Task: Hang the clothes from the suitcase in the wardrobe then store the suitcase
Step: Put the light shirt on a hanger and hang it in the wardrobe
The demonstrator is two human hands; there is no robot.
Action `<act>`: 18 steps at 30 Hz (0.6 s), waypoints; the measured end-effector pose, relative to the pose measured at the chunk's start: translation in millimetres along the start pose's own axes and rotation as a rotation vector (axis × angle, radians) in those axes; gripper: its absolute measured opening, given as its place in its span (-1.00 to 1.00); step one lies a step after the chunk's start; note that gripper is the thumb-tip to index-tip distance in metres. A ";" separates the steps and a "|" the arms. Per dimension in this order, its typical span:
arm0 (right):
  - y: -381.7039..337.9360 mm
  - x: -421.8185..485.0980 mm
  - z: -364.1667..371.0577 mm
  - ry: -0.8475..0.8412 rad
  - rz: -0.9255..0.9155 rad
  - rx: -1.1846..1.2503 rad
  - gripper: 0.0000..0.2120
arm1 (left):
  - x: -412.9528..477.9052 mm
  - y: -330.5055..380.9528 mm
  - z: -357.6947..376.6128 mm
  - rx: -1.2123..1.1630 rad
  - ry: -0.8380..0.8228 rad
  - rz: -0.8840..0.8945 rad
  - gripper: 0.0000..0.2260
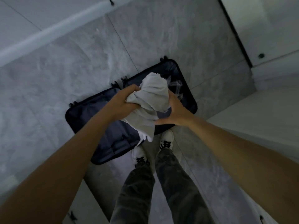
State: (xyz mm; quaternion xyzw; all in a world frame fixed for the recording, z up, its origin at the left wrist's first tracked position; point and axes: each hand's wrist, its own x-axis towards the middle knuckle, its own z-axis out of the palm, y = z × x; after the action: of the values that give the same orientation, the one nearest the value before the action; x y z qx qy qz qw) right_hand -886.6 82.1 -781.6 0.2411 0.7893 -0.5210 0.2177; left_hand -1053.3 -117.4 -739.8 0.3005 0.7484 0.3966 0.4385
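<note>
A dark navy suitcase (90,117) lies flat and wide open on the grey tiled floor, just in front of my feet. Above it I hold a bunched light grey garment (152,97). My left hand (124,102) grips the cloth's left side with curled fingers. My right hand (176,109) holds its right side, fingers wrapped around the bundle and thumb pointing left beneath it. A tail of the garment hangs down toward my left shoe. Something clear and shiny (175,86) lies in the suitcase's far half, partly hidden by the garment.
White wardrobe doors with small dark knobs (260,55) stand at the right. More white panels run along the top left (48,29) and bottom left. My legs in dark trousers and white shoes (166,139) stand at the suitcase's near edge.
</note>
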 end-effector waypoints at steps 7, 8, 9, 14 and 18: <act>-157.1 -69.6 10.9 -0.071 -0.150 0.003 0.41 | -111.8 129.5 -70.8 -0.271 0.267 -0.040 -0.84; -173.6 -79.6 14.0 -0.069 -0.171 0.045 0.33 | -126.3 146.0 -76.7 -0.306 0.307 -0.042 -0.84; -194.3 -91.9 16.0 -0.068 -0.195 0.081 0.22 | -142.3 163.5 -83.6 -0.340 0.353 -0.042 -0.83; -274.2 -132.4 21.5 -0.009 -0.187 0.198 -0.13 | -215.4 243.5 -109.1 -0.468 0.554 -0.036 -0.81; -337.4 -161.0 17.8 -0.035 -0.260 0.219 -0.53 | -280.0 291.7 -126.9 -0.531 0.788 -0.055 -0.82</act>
State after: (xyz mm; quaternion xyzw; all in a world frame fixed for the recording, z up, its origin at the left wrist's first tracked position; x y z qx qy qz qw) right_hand -962.9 -74.1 -450.2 0.1503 0.7484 -0.6318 0.1345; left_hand -1015.4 -235.4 -334.5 -0.0152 0.7383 0.6461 0.1932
